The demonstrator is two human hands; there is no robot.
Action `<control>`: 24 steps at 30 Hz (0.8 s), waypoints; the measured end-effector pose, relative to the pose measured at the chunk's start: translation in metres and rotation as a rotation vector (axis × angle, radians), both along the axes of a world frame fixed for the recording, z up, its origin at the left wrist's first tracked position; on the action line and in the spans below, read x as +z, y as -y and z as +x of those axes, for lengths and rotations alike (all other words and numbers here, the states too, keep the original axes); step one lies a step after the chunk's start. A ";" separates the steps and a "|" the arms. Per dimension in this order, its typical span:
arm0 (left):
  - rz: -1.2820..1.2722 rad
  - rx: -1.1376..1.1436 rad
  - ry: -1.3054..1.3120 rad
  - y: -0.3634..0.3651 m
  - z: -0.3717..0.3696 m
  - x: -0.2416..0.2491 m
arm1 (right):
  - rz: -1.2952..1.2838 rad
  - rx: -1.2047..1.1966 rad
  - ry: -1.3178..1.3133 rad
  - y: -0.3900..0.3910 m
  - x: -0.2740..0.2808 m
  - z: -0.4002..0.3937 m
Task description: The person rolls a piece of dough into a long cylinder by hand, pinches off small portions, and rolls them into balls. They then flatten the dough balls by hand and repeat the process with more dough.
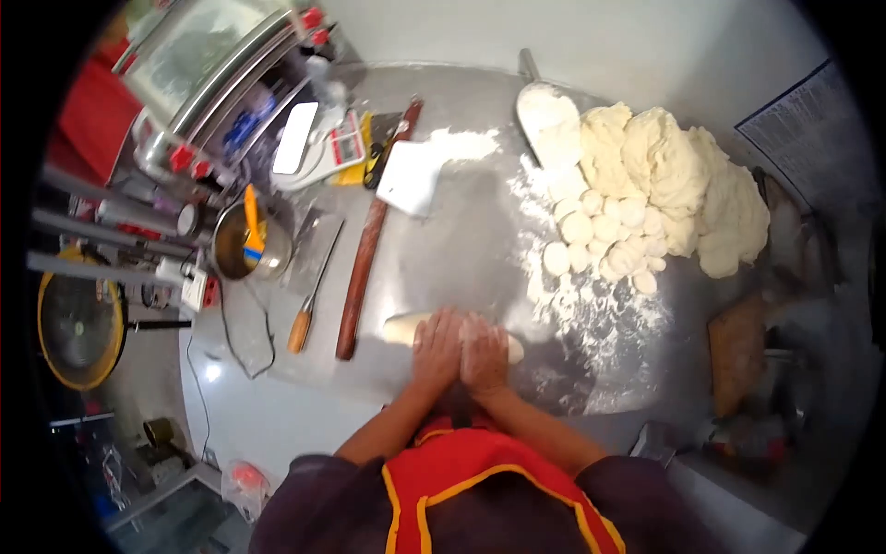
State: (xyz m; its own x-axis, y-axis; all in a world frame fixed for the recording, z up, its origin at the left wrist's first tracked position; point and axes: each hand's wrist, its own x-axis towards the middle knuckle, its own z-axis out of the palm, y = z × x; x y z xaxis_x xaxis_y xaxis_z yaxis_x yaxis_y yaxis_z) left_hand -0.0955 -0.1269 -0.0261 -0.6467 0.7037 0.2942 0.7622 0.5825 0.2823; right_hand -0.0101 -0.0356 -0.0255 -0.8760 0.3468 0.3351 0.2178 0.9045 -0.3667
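A pale dough roll (400, 329) lies crosswise near the front edge of the metal worktop. Both my hands press on it from above, side by side, fingers stretched forward. My left hand (437, 343) covers the middle of the roll. Beside it, my right hand (484, 351) rests nearer the right end. The dough sticks out on both sides; its middle is hidden under my palms. To the left lies a long wooden rolling pin (365, 268), with a white scraper (410, 177) against its upper part.
Several small dough pieces (600, 231) sit right of centre on scattered flour, before large dough lumps (660, 152). A flour-filled scoop (549, 115) is behind. At left are a wooden-handled tool (303, 323), a metal pot (231, 245) and a scale (318, 157) with a phone (295, 138) on it.
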 end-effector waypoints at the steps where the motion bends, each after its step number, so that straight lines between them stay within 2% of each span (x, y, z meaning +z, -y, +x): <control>1: -0.050 0.007 0.055 -0.007 -0.010 -0.003 | -0.032 -0.025 0.026 -0.005 -0.003 -0.011; 2: -0.113 0.018 0.120 -0.008 -0.013 -0.005 | -0.035 -0.037 0.065 -0.011 -0.006 -0.017; 7: -0.162 0.080 0.109 -0.060 -0.072 0.005 | 0.036 -0.079 0.241 -0.060 0.012 -0.088; 10: -0.074 0.150 0.145 -0.093 -0.111 0.012 | 0.036 -0.114 0.103 -0.093 0.001 -0.122; 12: -0.016 0.193 0.111 -0.106 -0.126 0.014 | 0.145 -0.198 0.041 -0.102 0.011 -0.144; 14: 0.008 0.205 0.035 -0.098 -0.117 0.006 | 0.102 -0.106 0.057 -0.098 0.011 -0.135; 15: -0.013 0.154 0.126 -0.085 -0.105 -0.002 | -0.044 0.009 0.242 -0.092 0.030 -0.120; 17: -0.393 -0.058 0.535 -0.051 -0.081 0.069 | -0.328 0.239 0.623 -0.076 0.072 -0.085; 18: -0.570 -0.168 0.739 -0.035 -0.073 0.092 | -0.365 0.211 0.513 -0.062 0.070 -0.061; 19: -0.415 -0.133 0.609 -0.017 -0.054 0.068 | -0.404 0.182 0.405 -0.045 0.065 -0.035; 21: -0.138 -0.073 0.342 0.018 -0.002 0.000 | -0.223 0.100 0.210 -0.002 0.042 -0.011; 22: -0.102 -0.064 0.278 0.024 0.008 0.004 | -0.137 0.056 0.108 0.011 0.034 -0.008; 24: -0.025 -0.038 0.131 0.024 0.002 0.012 | -0.084 0.058 0.102 0.003 0.024 -0.021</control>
